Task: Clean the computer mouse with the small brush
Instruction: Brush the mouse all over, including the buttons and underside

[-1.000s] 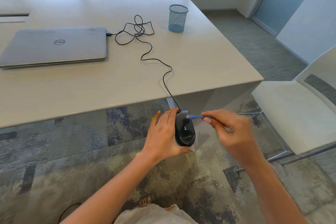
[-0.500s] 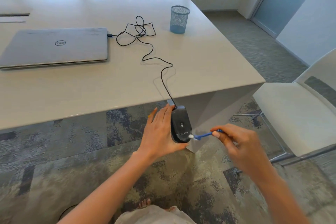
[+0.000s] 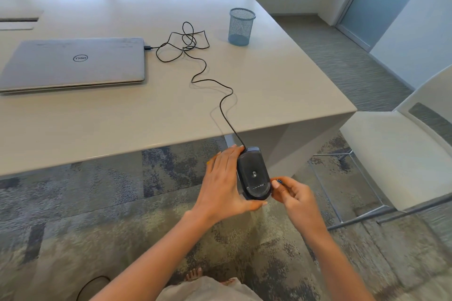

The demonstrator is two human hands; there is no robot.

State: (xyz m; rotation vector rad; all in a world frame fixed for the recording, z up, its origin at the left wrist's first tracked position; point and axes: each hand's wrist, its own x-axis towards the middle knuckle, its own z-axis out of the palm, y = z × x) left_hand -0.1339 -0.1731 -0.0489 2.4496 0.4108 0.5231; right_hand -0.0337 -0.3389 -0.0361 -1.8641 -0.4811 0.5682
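Observation:
A black wired computer mouse (image 3: pixel 254 173) is held in the air just off the table's front edge, its underside turned up toward me. My left hand (image 3: pixel 223 183) grips it from the left side, thumb under its rear end. My right hand (image 3: pixel 292 193) sits close against the mouse's lower right edge and pinches a small blue brush (image 3: pixel 278 181); only a short bit of blue shows past my fingers. The brush tip is hidden. The mouse cable (image 3: pixel 221 105) runs back over the table.
A closed grey laptop (image 3: pixel 73 63) lies at the left of the beige table (image 3: pixel 281 95), with the cable plugged into it. A blue mesh pen cup (image 3: pixel 241 27) stands further back. A white chair (image 3: pixel 401 154) is at the right. Patterned carpet lies below.
The mouse has been turned so its underside faces up. My right hand came in from the right with the brush to the mouse's lower right edge.

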